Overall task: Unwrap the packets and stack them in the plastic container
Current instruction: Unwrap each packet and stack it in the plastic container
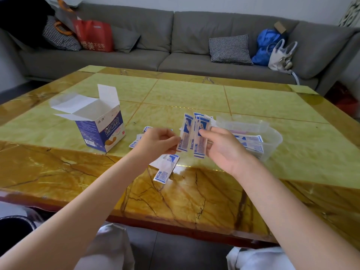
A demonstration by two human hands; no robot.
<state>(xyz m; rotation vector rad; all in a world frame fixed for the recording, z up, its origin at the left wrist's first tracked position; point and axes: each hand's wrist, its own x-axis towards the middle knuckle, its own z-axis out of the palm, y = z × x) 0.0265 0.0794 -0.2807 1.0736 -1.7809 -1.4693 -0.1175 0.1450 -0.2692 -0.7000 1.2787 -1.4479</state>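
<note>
My left hand [155,142] pinches one blue-and-white bandage packet [186,133] by its edge, held upright above the table. My right hand [224,148] grips a small fan of the same packets [201,137] right beside it. A clear plastic container [272,137] stands just right of my right hand, with several packets [251,141] lying flat inside. More packets lie loose on the table: one [165,169] below my left hand, others [136,142] partly hidden behind it.
An open blue-and-white cardboard box [103,125] stands to the left on the green and amber marble table [194,94]. A grey sofa [175,45] with bags and cushions runs behind the table.
</note>
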